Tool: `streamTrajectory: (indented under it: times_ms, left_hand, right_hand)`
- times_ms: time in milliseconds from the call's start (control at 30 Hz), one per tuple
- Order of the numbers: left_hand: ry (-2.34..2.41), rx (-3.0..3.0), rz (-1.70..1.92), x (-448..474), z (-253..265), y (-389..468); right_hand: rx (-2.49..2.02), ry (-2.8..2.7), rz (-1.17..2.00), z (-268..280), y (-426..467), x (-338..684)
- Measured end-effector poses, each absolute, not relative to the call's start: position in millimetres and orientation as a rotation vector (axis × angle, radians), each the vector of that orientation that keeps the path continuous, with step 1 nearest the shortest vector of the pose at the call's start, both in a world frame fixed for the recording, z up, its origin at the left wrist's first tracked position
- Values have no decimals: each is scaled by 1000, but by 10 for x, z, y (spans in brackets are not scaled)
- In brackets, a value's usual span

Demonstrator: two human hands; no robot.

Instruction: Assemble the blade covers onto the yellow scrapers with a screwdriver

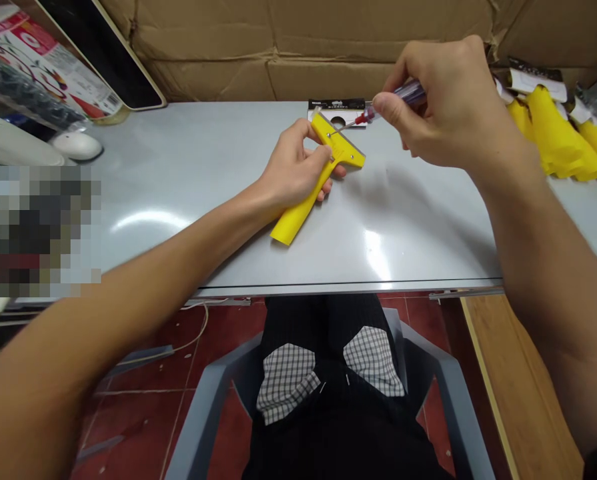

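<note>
My left hand [298, 163] is closed around the neck of a yellow scraper [301, 210], whose handle slants down toward me. Two screws show on the scraper's wide head, and a thin metal edge runs along its far side. My right hand [433, 103] grips a screwdriver [365, 117] with a clear purplish handle and a red collar. Its tip meets the scraper's head at the left screw, or very close to it. Just behind the head lies a black and white packaging card [351, 107] with a round hole, partly hidden by the scraper.
Several yellow scrapers [553, 133] with packaging lie at the right of the grey table [218, 240]. A white mouse [77, 145], a plastic-wrapped package and a dark-screened device [108, 53] are at the left. Brown cardboard [323, 40] lines the back.
</note>
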State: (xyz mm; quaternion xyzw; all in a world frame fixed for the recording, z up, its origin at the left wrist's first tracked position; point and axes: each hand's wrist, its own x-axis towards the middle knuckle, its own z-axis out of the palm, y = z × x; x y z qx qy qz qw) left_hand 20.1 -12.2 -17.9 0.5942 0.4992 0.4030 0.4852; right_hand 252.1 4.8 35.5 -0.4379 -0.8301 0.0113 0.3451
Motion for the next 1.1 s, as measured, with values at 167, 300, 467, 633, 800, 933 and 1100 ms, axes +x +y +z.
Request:
streamTrajectory:
  times_ms: [167,300,467,633,800,933,1100]
  left_hand:
    - [1209,1479,959,197,-162,-145]
    - [1225,1462,946,191,-152,-153]
    - [1233,1464,944,187,-149,-142]
    - [1235,1455,961,201,-145,-155]
    - [1227,1462,965,202,-148,-148]
    - [1220,1479,973,185,-172,-128]
    - [1221,1488,975,184,-163,-128]
  right_hand:
    - [-1116,-2194,-207,364,18,2553]
    - [-1022,-2238,-99,353,11,2591]
    - [-1176,-2233,-203,325,82,2574]
    - [-1133,-2224,-115,375,43,2519]
    - [-938,-2232,4,397,8,2538]
    - [-952,-2206,24,393,15,2548]
    - [-1230,-2197,-92,420,7,2548]
